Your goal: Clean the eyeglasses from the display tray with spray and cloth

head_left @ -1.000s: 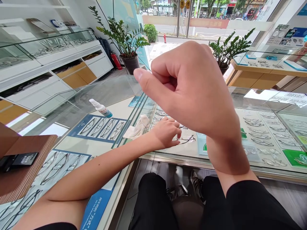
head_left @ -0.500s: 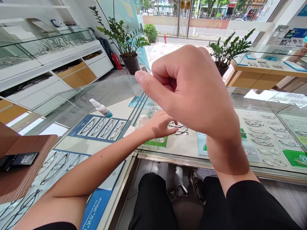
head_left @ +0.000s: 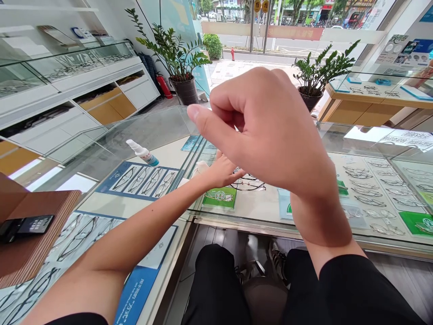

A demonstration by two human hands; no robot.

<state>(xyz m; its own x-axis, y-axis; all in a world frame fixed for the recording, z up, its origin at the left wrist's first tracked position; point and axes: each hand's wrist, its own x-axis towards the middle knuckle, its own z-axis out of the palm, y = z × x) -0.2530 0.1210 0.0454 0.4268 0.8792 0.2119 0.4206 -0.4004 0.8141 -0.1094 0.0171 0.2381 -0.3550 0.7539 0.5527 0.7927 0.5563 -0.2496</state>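
My right hand (head_left: 267, 128) is raised close to the camera, its wrist bent. Its fingers curl into a loose fist, the thumb sticks out to the left, and no object shows in it. Behind and below it, my left hand (head_left: 221, 172) reaches over the glass display counter (head_left: 250, 216). That hand's thumb stands apart from the fingers, which are partly hidden by my right hand; it appears to hold nothing. Dark-framed eyeglasses (head_left: 252, 184) lie just right of the left hand. A white cloth (head_left: 202, 167) is at its left, and a green card (head_left: 219, 197) lies below it.
A white spray bottle (head_left: 142, 152) stands on the left counter glass, near a blue panel of eyeglasses (head_left: 144, 180). A brown ribbed case (head_left: 43, 234) sits at far left. Rows of eyeglasses (head_left: 367, 192) fill the right side. Potted plants (head_left: 184, 88) stand beyond the counter.
My left hand has drawn slightly back and left, uncovering more of the green card and eyeglasses. My right hand has sunk a little and shifted slightly left, still curled.
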